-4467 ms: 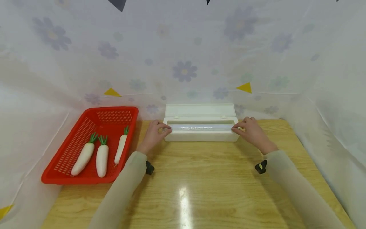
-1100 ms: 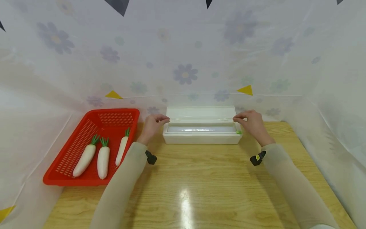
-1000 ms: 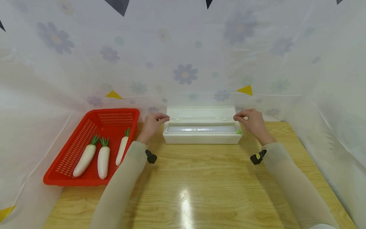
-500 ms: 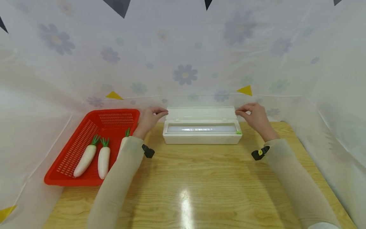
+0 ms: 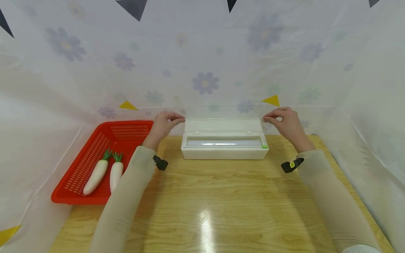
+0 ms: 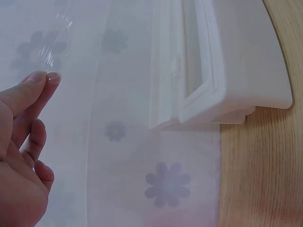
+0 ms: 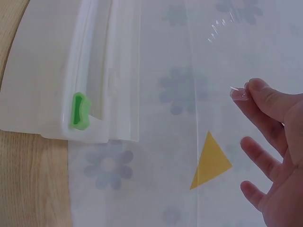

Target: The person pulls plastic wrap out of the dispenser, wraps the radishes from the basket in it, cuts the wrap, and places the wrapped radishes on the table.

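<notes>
My left hand [image 5: 161, 127] and right hand [image 5: 290, 128] are raised just outside the two ends of a white cling film dispenser [image 5: 223, 154], level with the top of its upright lid [image 5: 223, 124]. Each hand pinches a corner of clear cling film between thumb and index finger. In the left wrist view, glints mark the film [image 6: 49, 57] at the fingertips. A crumpled edge of film [image 7: 240, 93] shows at my right fingertips. The film roll [image 5: 221, 143] lies in the dispenser's trough. At the dispenser's right end sits a green slide cutter [image 5: 264, 146].
On the left, a red plastic basket [image 5: 133, 130] holds white radishes [image 5: 96, 176] with green stems, partly covered by my left sleeve. The wooden table [image 5: 240, 196] stretches in front of the dispenser. A flowered sheet [image 5: 202, 45] hangs close behind it.
Earlier, both hands were down at the roll's ends. They have risen together towards the back with the film's corners, and spread slightly apart. The green cutter has become visible.
</notes>
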{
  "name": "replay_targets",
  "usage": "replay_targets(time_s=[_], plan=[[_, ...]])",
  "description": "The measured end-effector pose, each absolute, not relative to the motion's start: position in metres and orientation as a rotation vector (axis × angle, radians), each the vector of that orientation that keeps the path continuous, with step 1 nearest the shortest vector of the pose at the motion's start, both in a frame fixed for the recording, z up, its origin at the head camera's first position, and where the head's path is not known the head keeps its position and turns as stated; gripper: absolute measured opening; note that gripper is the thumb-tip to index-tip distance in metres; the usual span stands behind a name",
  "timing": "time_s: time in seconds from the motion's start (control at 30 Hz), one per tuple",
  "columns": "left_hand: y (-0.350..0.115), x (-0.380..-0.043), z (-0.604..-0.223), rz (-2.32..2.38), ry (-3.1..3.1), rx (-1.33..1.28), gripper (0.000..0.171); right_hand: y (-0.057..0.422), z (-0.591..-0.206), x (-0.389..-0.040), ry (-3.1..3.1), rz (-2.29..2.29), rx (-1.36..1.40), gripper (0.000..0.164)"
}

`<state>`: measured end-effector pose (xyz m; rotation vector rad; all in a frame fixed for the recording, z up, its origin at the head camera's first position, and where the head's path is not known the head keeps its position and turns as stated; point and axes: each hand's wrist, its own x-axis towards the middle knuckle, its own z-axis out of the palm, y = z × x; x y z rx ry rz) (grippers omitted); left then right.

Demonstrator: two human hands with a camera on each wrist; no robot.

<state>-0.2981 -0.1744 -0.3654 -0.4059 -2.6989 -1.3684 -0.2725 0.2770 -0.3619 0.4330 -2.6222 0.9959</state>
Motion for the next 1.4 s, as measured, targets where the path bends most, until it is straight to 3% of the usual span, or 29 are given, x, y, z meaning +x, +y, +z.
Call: replay_targets(time_s=[0.7,1.4], plan=[[-0.180,-0.293,-0.329,-1.337,-2.583,-0.513,0.021,0.271,-0.328,-0.267,-2.459,0.967,0.472,0.014],[-0.179,-0.281,-0.314,-1.327,-2.498,-0.558,0.021,0.274,-0.312,-0.250,-2.414,0.962,0.446,0.017]])
